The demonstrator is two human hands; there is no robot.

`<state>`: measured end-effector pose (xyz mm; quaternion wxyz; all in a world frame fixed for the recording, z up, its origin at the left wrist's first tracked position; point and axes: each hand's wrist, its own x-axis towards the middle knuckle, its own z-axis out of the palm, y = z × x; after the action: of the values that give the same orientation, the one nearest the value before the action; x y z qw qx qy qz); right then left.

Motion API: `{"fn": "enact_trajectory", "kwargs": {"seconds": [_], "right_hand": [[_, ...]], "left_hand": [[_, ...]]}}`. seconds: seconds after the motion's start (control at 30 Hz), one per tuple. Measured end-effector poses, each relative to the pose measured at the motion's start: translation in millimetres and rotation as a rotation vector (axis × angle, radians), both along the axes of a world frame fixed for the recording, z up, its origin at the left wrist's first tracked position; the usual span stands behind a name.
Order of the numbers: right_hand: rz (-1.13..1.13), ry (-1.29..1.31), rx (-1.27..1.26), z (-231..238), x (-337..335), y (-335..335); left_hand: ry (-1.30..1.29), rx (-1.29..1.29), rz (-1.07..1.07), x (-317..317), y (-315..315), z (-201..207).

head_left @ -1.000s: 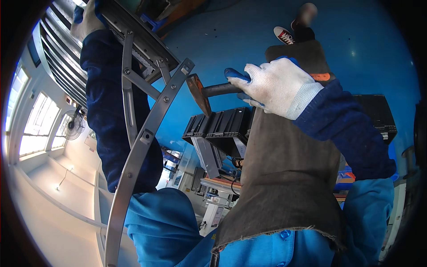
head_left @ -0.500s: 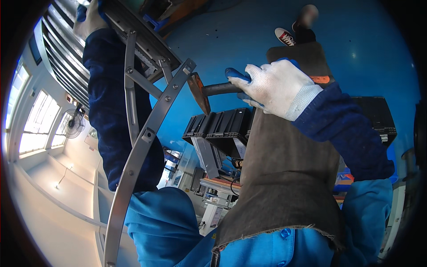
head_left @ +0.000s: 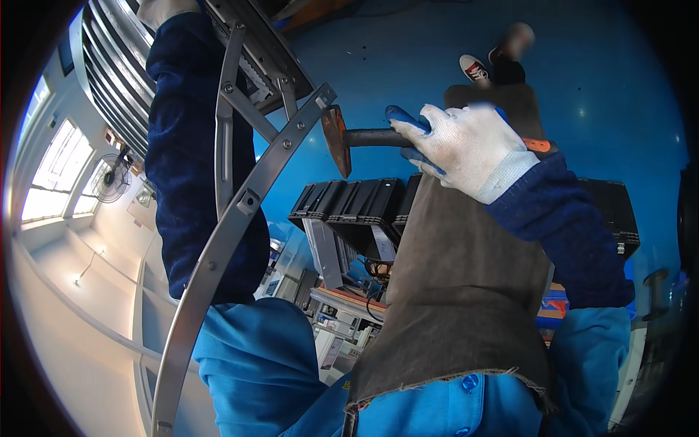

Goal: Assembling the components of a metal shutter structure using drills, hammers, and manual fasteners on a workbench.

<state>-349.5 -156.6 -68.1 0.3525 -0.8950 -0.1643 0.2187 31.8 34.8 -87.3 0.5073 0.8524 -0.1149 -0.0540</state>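
Note:
My right hand [head_left: 470, 149], in a white knit glove with blue-coated fingers, is closed around the dark handle of a hammer [head_left: 375, 138]. The hammer's worn head, with orange-brown marks, sits beside the upper end of a curved metal bar [head_left: 244, 200]; I cannot tell whether they touch. Riveted links join the bar to a dark, long metal frame [head_left: 266, 54] above it. At the upper left edge, only the back of my gloved left hand [head_left: 167, 10] shows beyond the frame. Its fingers are cut off by the picture's edge, so its hold is hidden.
Grey slatted metal [head_left: 116, 80] lies along the far left. Black crates [head_left: 364, 207] stand on the blue floor [head_left: 408, 58] beyond my dark apron [head_left: 473, 269]. A person's shoe [head_left: 474, 68] shows at the top right. A fan [head_left: 111, 178] is at the left.
The hammer and right hand have shifted slightly right in view, along with the bar and frame. The left hand has slipped further past the upper edge. The hammer stays gripped.

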Motion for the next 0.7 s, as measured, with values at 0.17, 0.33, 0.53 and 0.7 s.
{"fn": "enact_trajectory", "kwargs": {"seconds": [0.17,0.33,0.53,0.7], "right_hand": [[0.000,0.024,0.006,2,3,0],[0.029,0.035,0.001,2,-2,-2],[-0.015,0.054,-0.004,-7,-4,-12],[-0.043,-0.134,0.080,1,-2,-8]], "left_hand": [[0.047,0.021,-0.024,15,7,-4],[0.099,-0.028,0.020,39,23,-15],[-0.016,0.063,0.000,-6,-8,-39],[-0.129,-0.001,0.019,-22,-20,-5]]}}
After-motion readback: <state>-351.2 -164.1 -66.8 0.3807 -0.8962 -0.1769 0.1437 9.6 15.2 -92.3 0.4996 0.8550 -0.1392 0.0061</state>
